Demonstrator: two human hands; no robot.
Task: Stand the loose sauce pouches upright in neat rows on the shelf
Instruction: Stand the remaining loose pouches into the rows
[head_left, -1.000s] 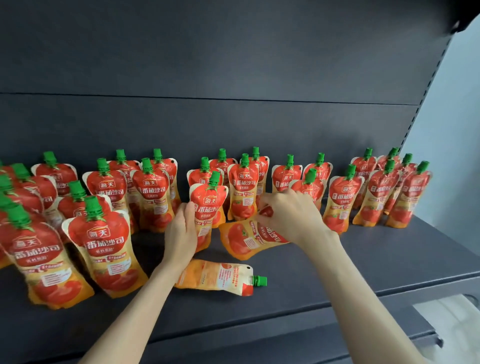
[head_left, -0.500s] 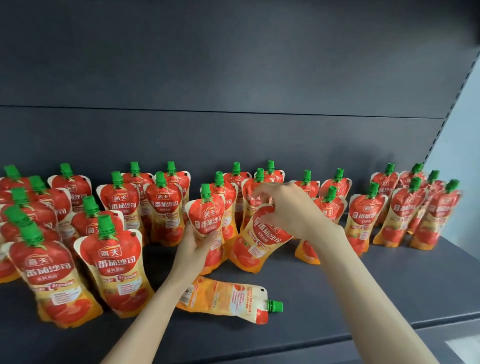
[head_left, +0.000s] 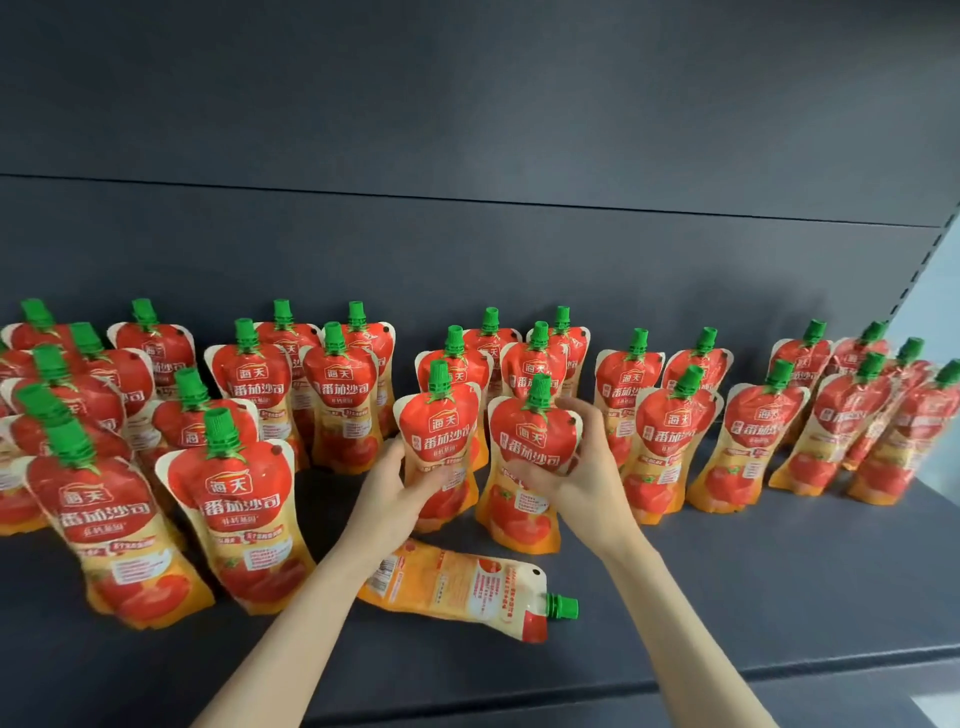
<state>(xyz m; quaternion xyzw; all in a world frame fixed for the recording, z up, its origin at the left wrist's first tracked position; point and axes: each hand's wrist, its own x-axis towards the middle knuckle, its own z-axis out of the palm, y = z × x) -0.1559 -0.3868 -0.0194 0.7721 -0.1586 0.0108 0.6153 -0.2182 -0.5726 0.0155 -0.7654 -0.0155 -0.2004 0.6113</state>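
Left hand (head_left: 397, 488): fingers were curled round the waist of an upright pouch (head_left: 441, 431), middle of the shelf (head_left: 753, 597).
Right hand (head_left: 582, 467): thumb lay across the front, fingers behind a second pouch (head_left: 524, 514), upright, just beside the first.
Flat pouch (head_left: 457, 587): lay near the front edge, below the left wrist, cap rightward.

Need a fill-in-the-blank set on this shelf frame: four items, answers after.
1. The flat pouch on the shelf points its cap toward the person's ____.
2. Every cap in view is ____.
3. The left hand grips one pouch and the right hand grips a second pouch; both stand ____.
4. Pouches lying flat: exactly ____.

Missing words: right; green; upright; one.
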